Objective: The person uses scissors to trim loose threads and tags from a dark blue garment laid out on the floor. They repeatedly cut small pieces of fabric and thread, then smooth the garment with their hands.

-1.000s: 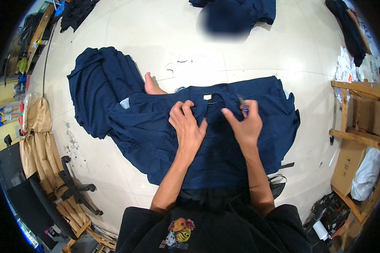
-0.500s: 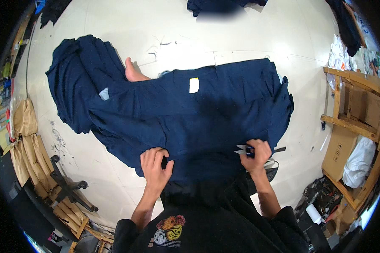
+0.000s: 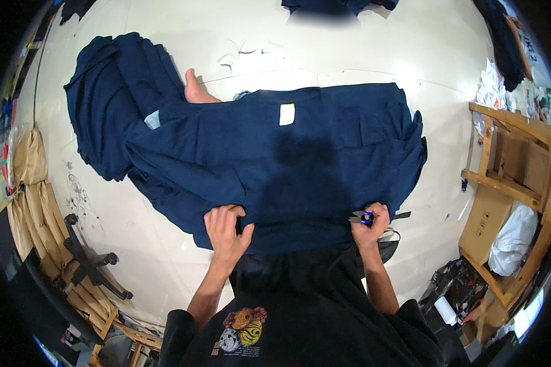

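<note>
1. The navy garment (image 3: 208, 159) lies spread right in front of the person, above the pale floor (image 3: 349, 58), its near edge at the black shirt (image 3: 324, 306). A shadow falls across its middle.
2. A white label (image 3: 287, 114) with a yellow top edge sits near its far edge; a light grey-blue patch (image 3: 153, 119) shows toward the left.
3. The left hand (image 3: 226, 231) rests on the near left part, fingers curled and thumb held apart; whether it pinches cloth, I cannot tell.
4. The right hand (image 3: 371, 226) is closed around blue-handled snips (image 3: 367, 218), at the near right part. Their blades point left, tips parted.
5. More navy cloth (image 3: 107, 104) bunches in folds at the left, touching the garment.
6. A bare foot (image 3: 197, 90) shows just past the far edge, beside those folds.
7. Beyond it, loose dark threads (image 3: 245, 52) lie on the floor.
8. Well apart to the right stand a wooden frame (image 3: 508, 186), a carton (image 3: 482, 227) and a white bag (image 3: 513, 244).
9. At left are a chair base (image 3: 87, 258) and brown bundles (image 3: 33, 214).
</note>
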Motion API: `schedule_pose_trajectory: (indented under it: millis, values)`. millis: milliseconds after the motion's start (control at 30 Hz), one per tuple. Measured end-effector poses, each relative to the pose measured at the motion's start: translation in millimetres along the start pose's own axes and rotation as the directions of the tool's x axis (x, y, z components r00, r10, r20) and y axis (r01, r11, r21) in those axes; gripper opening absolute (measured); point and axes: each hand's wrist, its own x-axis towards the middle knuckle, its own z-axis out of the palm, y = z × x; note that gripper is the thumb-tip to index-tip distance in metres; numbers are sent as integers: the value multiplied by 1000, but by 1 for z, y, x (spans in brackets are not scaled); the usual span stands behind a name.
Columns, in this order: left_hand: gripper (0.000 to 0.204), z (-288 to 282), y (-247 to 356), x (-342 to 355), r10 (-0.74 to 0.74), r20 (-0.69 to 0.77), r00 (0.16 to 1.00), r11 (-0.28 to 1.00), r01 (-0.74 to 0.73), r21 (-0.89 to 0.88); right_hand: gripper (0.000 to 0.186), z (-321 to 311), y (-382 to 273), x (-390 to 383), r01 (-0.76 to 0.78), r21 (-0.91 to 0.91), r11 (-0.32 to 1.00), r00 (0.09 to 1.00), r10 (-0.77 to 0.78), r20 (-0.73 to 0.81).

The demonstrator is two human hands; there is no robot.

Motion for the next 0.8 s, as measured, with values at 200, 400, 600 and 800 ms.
schedule_pose_trajectory:
  millis: [200,400,600,800]
  values:
    - [38,-7,3,4,-35,38,999,999,36,-30,40,-1,-3,-4,-133,68,989,991,132,6]
    - [35,-64,39,-6,81,-117,990,986,-96,-136,36,-57,-53,48,-3,85,996,953,-23,303]
    - [40,-69,42,5,32,598,801,995,30,-93,40,-65,-46,41,-347,38,937,721,241,650]
    - [42,-113,48,62,40,643,765,971,123,-206,23,-88,-27,98,-702,269,660,704,584,405]
